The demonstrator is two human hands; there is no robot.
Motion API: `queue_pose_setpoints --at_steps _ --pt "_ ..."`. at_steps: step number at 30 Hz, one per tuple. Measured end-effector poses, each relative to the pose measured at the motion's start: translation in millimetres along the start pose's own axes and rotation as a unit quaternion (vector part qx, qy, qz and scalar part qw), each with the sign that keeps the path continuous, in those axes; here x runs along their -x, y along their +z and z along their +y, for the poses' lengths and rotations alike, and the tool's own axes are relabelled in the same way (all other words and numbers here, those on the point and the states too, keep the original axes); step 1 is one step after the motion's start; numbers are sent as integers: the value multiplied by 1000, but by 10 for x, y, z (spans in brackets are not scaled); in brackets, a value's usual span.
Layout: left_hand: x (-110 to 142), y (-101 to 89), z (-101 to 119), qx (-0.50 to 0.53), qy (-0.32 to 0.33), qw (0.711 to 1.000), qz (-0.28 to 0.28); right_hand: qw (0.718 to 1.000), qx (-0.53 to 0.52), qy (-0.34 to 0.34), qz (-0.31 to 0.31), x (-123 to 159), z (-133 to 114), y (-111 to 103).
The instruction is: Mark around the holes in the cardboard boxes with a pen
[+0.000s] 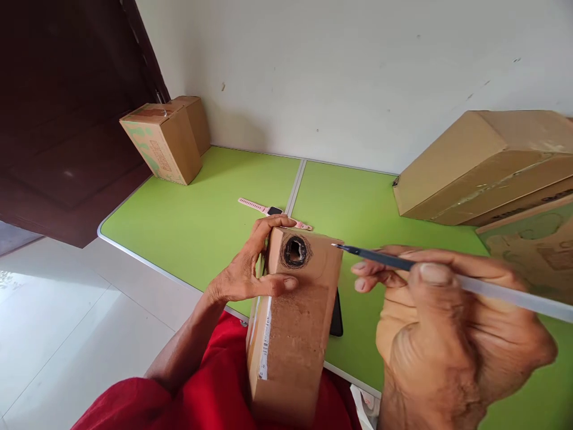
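My left hand [250, 269] grips a small cardboard box [295, 322] by its far end, thumb across the top face. The box rests against my lap in red cloth, reaching onto the green table [201, 221]. A rough round hole [294, 251] ringed with dark pen marks sits near the far end of the top face. My right hand [447, 322] holds a pen [447, 279] with a clear barrel; its tip points left, just right of the hole and slightly above the box.
A pink wristwatch [273, 211] lies on the table beyond the box. A dark phone [336, 316] peeks out under the box's right side. Cardboard boxes stand at the far left [165, 140] and at the right [483, 167]. White wall behind, tiled floor left.
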State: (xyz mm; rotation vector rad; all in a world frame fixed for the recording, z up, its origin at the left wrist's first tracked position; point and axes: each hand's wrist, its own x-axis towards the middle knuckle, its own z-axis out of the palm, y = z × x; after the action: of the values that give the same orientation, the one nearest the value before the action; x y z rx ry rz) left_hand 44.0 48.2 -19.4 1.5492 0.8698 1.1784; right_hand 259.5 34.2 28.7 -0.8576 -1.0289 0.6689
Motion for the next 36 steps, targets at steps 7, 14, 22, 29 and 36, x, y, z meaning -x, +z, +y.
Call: queue_pose_setpoints --at_steps 7,14,22,29,36 --pt "197 -191 -22 46 -71 995 61 819 521 115 -212 -650 605 -707" --pt "262 -233 -46 51 -67 994 70 603 685 232 -337 -586 1057 -752" --pt "266 -233 -66 37 -68 994 79 564 700 259 -354 -606 1082 -730" --pt "268 -233 -74 40 -63 993 87 598 698 214 -331 -361 777 -616" --pt "255 -213 -103 58 -60 993 87 559 690 277 -368 264 642 -244"
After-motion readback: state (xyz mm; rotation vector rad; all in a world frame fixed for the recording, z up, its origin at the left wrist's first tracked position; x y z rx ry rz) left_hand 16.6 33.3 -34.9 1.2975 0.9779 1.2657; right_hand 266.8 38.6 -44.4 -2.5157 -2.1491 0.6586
